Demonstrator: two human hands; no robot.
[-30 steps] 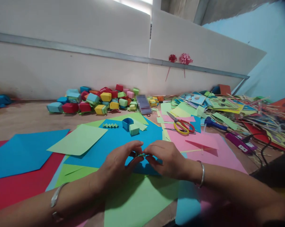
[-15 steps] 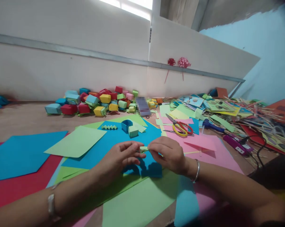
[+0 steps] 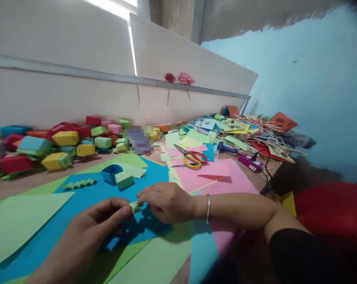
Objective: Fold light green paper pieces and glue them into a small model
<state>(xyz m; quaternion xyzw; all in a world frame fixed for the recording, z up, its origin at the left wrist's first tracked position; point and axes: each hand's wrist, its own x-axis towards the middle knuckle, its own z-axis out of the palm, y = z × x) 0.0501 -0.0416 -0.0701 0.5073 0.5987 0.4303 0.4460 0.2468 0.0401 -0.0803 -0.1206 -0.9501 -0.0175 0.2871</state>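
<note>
My left hand and my right hand both pinch a small folded piece of light green paper between their fingertips, just above a large blue sheet. A silver bangle circles my right wrist. Behind the hands lie a green zigzag folded strip, a small blue paper ring and a small green paper box.
Sheets of green, pink and blue paper cover the table. Scissors with red and yellow handles lie on the pink sheet. Several coloured paper boxes are piled by the wall. Sticks, cards and a cabled purple tool crowd the right.
The view has swung to the right, so everything sits further left in frame. My hands still pinch the small green folded piece, now held lower and left of where it was.
</note>
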